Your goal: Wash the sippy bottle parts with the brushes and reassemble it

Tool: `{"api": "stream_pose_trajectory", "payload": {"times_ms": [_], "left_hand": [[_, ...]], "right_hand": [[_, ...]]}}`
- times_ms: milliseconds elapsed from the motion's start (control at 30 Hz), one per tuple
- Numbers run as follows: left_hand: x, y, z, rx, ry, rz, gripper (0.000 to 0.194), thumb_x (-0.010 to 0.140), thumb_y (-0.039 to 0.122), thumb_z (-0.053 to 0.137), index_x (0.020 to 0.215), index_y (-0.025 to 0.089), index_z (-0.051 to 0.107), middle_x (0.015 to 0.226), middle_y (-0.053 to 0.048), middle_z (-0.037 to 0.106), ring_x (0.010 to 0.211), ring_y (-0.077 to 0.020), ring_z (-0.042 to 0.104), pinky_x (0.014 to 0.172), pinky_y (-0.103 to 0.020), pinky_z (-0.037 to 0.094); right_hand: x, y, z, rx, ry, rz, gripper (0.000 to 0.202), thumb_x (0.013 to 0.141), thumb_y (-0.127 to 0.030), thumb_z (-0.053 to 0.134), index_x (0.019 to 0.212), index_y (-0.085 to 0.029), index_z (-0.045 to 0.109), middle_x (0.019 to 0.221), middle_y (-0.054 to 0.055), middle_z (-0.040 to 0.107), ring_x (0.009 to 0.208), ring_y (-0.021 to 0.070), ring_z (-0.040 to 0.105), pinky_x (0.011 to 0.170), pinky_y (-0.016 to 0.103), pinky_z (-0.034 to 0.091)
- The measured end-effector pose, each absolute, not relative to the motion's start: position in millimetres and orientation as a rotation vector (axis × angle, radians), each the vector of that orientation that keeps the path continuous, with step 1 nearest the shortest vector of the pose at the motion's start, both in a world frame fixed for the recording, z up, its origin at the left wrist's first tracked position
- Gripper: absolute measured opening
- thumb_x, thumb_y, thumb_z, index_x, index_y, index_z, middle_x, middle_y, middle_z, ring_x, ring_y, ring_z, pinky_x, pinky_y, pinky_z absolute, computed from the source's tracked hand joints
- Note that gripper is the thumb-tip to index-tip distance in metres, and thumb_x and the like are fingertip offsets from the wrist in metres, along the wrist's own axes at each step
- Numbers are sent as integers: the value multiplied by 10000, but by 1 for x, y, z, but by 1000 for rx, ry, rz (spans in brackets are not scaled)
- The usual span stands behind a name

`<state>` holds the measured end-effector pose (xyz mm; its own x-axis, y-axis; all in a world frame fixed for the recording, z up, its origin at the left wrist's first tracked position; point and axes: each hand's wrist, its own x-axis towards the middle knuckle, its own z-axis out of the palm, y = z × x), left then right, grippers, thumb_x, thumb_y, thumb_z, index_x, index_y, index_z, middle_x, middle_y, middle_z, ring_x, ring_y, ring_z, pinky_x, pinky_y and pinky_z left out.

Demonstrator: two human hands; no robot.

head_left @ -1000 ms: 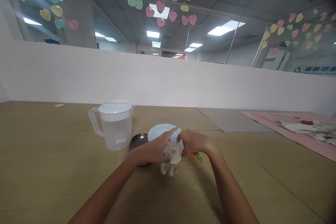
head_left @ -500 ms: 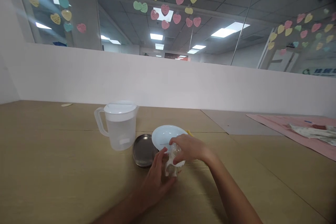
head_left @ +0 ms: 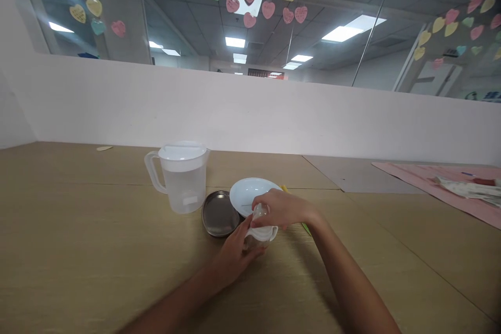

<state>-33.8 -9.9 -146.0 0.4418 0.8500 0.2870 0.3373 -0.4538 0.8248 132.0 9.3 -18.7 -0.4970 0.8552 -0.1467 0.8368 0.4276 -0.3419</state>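
A small clear container with a white collar stands on the table in front of a white bowl. My left hand is wrapped round its lower left side. From above, my right hand has its fingers closed on the container's clear domed top. The white bowl lies just behind, partly hidden by my right hand. To the left of the bowl is an oval metal dish.
A lidded clear plastic pitcher stands behind the metal dish, handle to the left. A yellow and green stick lies partly under my right wrist. At the far right is a pink cloth with items on it. A white wall bounds the table.
The white collar of the container has shifted, its loop now pointing right. My right fingers are closer round the clear top. The view has tilted down slightly.
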Motion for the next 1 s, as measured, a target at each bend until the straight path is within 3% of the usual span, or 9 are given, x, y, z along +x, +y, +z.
{"api": "stream_pose_trajectory", "payload": {"times_ms": [100,267,433,600,700,833,1000], "left_hand": [[-34,-9,-147,2005,987,940,641,776,429,569,1340,245,326,1334,-82,454,1243,-259,391,1041,-422,311],[-34,-8,-145,2010,982,936,645,775,425,572,1337,229,324,1334,-87,454,1214,-260,419,1018,-415,338],[-33,-8,-144,2017,938,960,624,789,419,557,1330,217,322,1322,-87,464,1192,-250,442,1010,-406,349],[-34,-7,-145,2013,938,943,623,784,403,567,1326,219,320,1324,-82,460,1199,-245,436,1009,-401,353],[-34,-7,-146,2022,935,951,630,777,394,578,1324,215,322,1339,-77,447,1215,-244,421,1015,-381,348],[-32,-7,-147,2022,933,988,615,779,369,581,1319,221,327,1347,-73,440,1222,-240,414,1023,-369,339],[-33,-8,-147,2022,943,986,617,785,382,577,1321,221,317,1335,-74,453,1219,-233,413,1033,-377,318]], "right_hand": [[130,10,-18,-1613,-2600,614,464,733,-552,521,1035,-214,618,932,60,627,525,103,549,468,217,363],[125,5,-15,-1605,-2569,274,416,704,-520,564,969,-208,638,902,73,631,807,202,568,572,237,358],[135,-10,1,-1515,-2308,244,402,742,-512,531,1021,-227,583,892,38,626,768,168,553,619,246,363],[148,0,-4,-1482,-2157,90,318,739,-341,555,1022,-208,496,1031,49,564,813,162,537,688,258,368],[147,29,-29,-1586,-2228,138,324,719,-295,578,1000,-171,474,1024,77,548,829,169,534,701,256,362],[144,63,-62,-1672,-2452,388,313,722,-344,597,958,-157,511,929,78,597,829,187,536,663,252,360],[149,64,-58,-1574,-2446,450,248,819,-375,480,915,-158,555,970,68,610,868,158,546,699,240,380]]}}
